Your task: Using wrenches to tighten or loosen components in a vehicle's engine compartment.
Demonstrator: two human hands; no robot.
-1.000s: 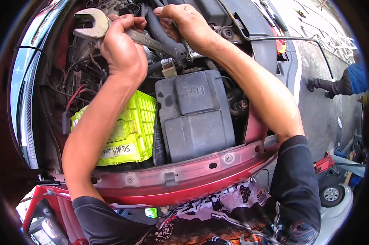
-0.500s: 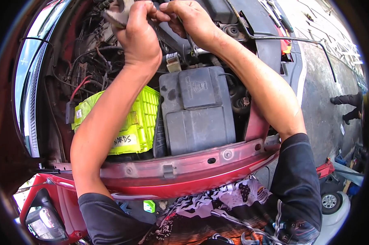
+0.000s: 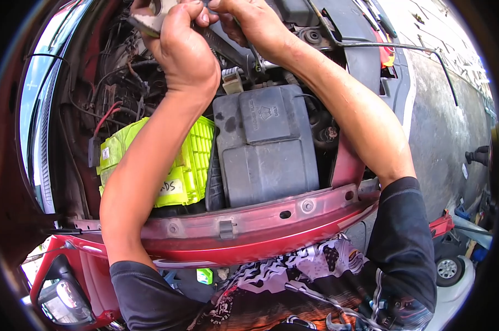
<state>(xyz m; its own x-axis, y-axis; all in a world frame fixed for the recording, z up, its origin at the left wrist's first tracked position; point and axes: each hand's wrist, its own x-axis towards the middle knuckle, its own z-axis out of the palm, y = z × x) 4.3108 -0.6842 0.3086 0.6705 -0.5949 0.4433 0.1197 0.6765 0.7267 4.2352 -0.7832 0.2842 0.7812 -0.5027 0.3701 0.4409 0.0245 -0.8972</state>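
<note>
Both hands are together at the top edge of the view, over the far part of an open car engine bay. My left hand (image 3: 186, 47) is closed, with a worn greyish-white piece of cloth or sandpaper (image 3: 146, 24) tucked in its fingers. My right hand (image 3: 255, 25) is closed with its fingertips close to the left hand's. A thin dark piece shows just below its palm; what it grips is mostly hidden. Below the hands sit a dark grey plastic engine-bay cover (image 3: 266, 151) and a small off-white plastic part (image 3: 231, 83).
A bright yellow-green plastic case (image 3: 191, 160) lies under my left forearm. The red front crossmember (image 3: 249, 218) runs between my body and the bay. A thin metal rod (image 3: 393, 45) stretches over the right fender. Tools lie at the upper right; a person's leg (image 3: 477, 156) shows at the right edge.
My hands have shifted slightly up and left, still close together. The view has moved a little, and the person at the right is further toward the edge.
</note>
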